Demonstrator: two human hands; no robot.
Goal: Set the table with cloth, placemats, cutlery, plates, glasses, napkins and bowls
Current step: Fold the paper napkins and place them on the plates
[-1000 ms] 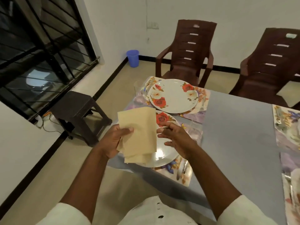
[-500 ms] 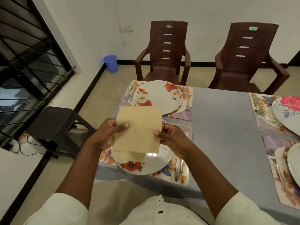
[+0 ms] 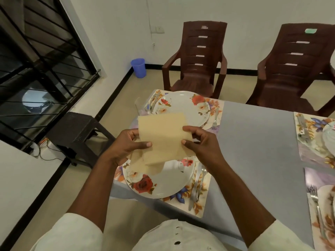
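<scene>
Napkin held over near plate, both hands

Napkin (image 3: 163, 138): pale beige, thin, soft paper or cloth, folded into a rough square with a second layer hanging below the front sheet at 6 o'clock. Held in the air above the near plate (image 3: 159, 180), not touching it. Left hand (image 3: 126, 144) grips the napkin's 9 o'clock edge, thumb on the front face, fingers curled behind. Right hand (image 3: 197, 140) pinches the 3 o'clock edge, thumb and fingers closed on the sheet.

Near plate: white, red rose print, sits on a floral placemat (image 3: 197, 201) at the bench (image 3: 253, 151) corner, grey cloth beneath. Knife and spoon (image 3: 196, 187) lie at the plate's 3 o'clock. Far plate (image 3: 184, 107) at 12 o'clock, fork (image 3: 215, 118) beside it.

Versus half a second ago: the napkin's top edge is raised and now overlaps the far plate's rim in view; the right thumb has shifted onto the front face; the lower flap hangs longer.
</scene>
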